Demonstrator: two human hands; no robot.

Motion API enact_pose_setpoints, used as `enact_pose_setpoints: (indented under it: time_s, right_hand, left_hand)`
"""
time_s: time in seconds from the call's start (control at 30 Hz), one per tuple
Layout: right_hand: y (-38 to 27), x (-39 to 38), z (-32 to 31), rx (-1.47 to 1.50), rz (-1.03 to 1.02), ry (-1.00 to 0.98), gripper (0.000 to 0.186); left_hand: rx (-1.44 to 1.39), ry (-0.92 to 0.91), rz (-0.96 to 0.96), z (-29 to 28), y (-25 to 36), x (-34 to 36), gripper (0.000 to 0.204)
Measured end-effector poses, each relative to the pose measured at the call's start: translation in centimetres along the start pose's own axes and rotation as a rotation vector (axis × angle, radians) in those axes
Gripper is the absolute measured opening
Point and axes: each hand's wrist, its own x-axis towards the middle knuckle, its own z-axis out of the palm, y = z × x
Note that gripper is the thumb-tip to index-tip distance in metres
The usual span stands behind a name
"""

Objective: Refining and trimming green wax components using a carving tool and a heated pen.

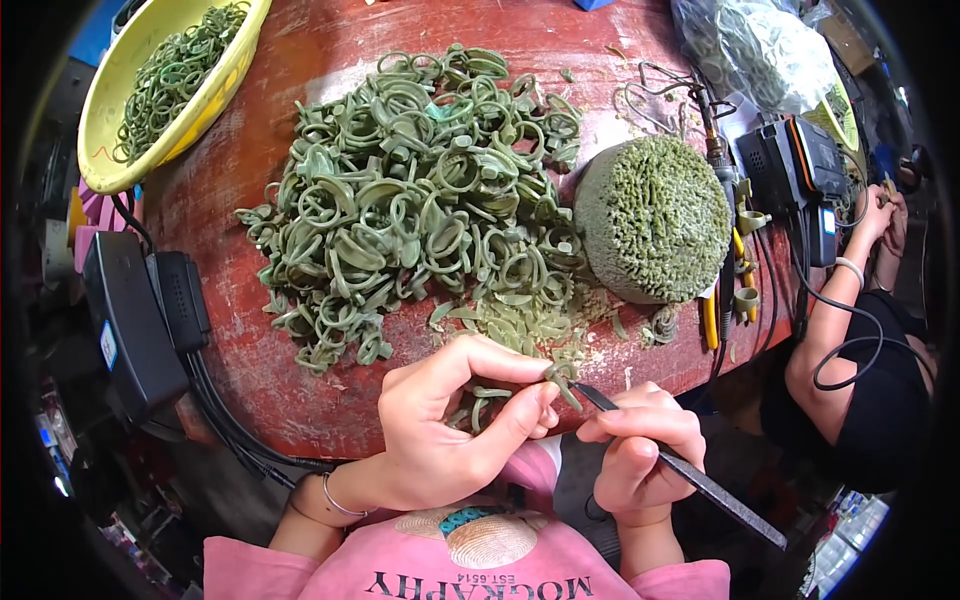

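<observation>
My left hand [435, 430] is closed, pinching a small green wax ring [563, 374] between thumb and fingertips. A few more green rings [482, 402] are tucked inside its curled fingers. In my right hand [645, 450] is a long, flat, dark metal blade [728, 500], gripped near its pointed end. The tip touches or nearly touches the pinched ring; which one I cannot tell. Just beyond my hands lie pale green shavings [515, 322]. A large heap of similar green rings [400, 200] spreads behind them across the red table [270, 400].
Right of the heap stands a round, rough-topped green block [665, 220], beside a corded pen-like tool [713, 130]. A yellow basket [95, 150] of rings sits far left. Black boxes [130, 320] flank the table. At right, beyond a clear bag [770, 60], another person's hands [880, 212] work.
</observation>
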Motion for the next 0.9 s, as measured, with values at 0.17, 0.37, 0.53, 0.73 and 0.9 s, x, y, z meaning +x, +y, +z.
enact_pose_setpoints:
  time_s: [0.17, 0.37, 0.53, 0.73, 0.9]
  right_hand:
    - [0.01, 0.43, -0.05, -0.108, -0.087, -0.077, 0.014]
    - [0.01, 0.95, 0.31, -0.07, -0.122, -0.088, 0.016]
    - [-0.24, 0.9, 0.25, 0.086, -0.066, 0.027, 0.02]
    - [-0.16, 0.73, 0.03, 0.067, 0.008, 0.006, 0.014]
    - [-0.12, 0.72, -0.05, 0.027, 0.032, -0.025, 0.011]
  left_hand:
    - [0.063, -0.02, 0.004, 0.02, 0.13, 0.09, 0.01]
    - [0.108, -0.04, 0.01, -0.1, 0.18, 0.19, 0.01]
    - [0.069, -0.039, -0.02, -0.03, 0.11, 0.15, 0.011]
    - [0.162, -0.036, 0.01, -0.18, 0.31, 0.33, 0.014]
    - [0.364, -0.04, 0.214, -0.28, 0.16, 0.79, 0.018]
